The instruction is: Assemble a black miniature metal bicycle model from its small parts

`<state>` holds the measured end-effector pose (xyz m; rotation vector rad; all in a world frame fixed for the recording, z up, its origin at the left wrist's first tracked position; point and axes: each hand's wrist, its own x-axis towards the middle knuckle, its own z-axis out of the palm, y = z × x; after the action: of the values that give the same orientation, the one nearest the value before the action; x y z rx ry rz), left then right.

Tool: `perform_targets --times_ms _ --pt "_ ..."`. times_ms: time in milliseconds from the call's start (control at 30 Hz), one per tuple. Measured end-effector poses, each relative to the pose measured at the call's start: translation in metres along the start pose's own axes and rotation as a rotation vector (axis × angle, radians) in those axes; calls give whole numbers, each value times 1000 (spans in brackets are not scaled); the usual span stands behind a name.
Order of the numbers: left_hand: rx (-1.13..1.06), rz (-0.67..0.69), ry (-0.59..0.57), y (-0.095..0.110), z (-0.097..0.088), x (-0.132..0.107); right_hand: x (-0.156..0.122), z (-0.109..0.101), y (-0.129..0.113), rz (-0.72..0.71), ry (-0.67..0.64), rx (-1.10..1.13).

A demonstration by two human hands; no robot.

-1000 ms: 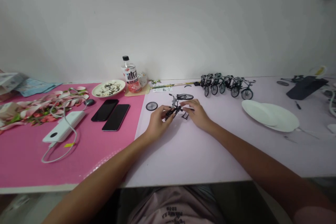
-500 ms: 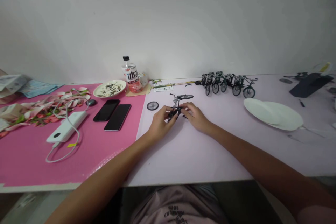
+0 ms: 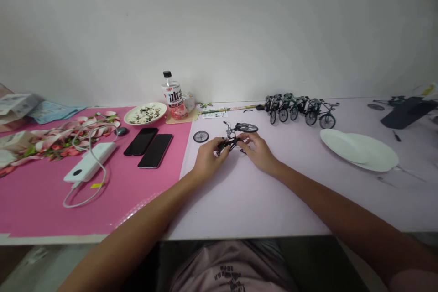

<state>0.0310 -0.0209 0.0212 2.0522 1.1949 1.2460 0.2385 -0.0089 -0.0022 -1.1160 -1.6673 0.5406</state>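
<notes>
A muted pink top [image 3: 205,262] with dark lettering [image 3: 230,277] printed on its front leaves both forearms [image 3: 155,205] bare.

Single head-worn view, forward and down across the nearby table [image 3: 260,205] to the wall [image 3: 219,32].

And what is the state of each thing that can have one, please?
Model bicycle: one wheel attached
Left hand: holding it
Right hand: holding it too
Loose wheel: lying flat
Bicycle row: standing
Bottle: upright, capped
Phones: screens dark
Power bank: cable plugged in
</notes>
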Motion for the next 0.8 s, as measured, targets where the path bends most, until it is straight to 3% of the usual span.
perform_targets --times_ms 333,500,800 --pt "-62 13 -20 -1 -2 2 -3 1 2 25 41 34" --pt "-102 0 -8 -1 -1 2 -4 1 -5 28 2 -48" --pt "-32 51 4 -7 1 1 -4 1 -8 54 14 24"
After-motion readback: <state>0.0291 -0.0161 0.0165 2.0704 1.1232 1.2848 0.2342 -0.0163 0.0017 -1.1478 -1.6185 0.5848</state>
